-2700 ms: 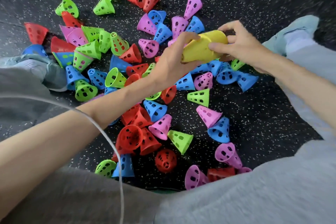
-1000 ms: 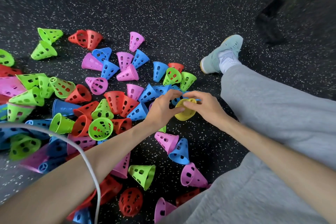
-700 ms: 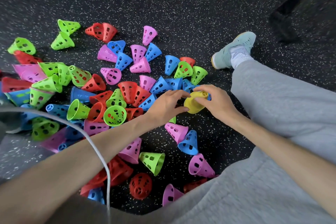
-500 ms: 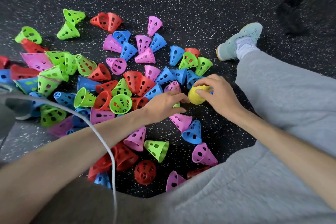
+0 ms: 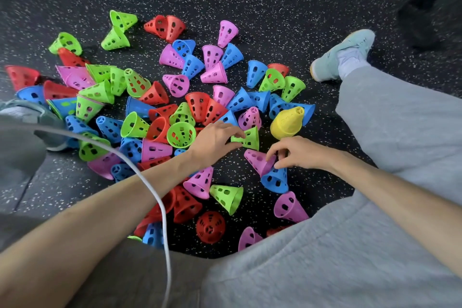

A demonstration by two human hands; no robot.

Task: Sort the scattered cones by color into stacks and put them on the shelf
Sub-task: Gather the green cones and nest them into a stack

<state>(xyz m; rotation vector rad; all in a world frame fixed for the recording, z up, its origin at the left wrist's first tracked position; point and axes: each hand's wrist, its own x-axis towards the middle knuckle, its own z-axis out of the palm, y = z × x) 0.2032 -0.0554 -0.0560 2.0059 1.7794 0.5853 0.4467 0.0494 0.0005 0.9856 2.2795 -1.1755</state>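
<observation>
Cones [image 5: 190, 107] in green, red, blue and pink lie scattered on the black speckled floor [image 5: 275, 2] between the person's spread legs in grey trousers [image 5: 405, 132]; no writing or brand mark can be read on any of them. A yellow stack [image 5: 287, 122] stands upright, wide end down, at the right edge of the pile, just beside some blue cones and free of both hands.

The left hand [image 5: 215, 141] reaches into the middle of the pile, its fingertips touching a green cone [image 5: 247, 137] that lies on its side; whether this grip is closed round the cone cannot be told. The right hand [image 5: 297, 152] lies just below the yellow stack, fingers curled, its thumb and fingertips at the wide end of a pink cone [image 5: 258, 161] lying on its side; this grip looks like a pinch on the rim. A blue cone [image 5: 275, 180] sits directly beneath that hand, touching the pink one.

Bare floor lies open beyond the pile toward the top, and a narrow strip shows between the yellow stack and the right leg. A pale blue shoe [image 5: 342, 55] rests at the upper right, well apart from the cones. A white cable [image 5: 150, 182] crosses the left forearm.
</observation>
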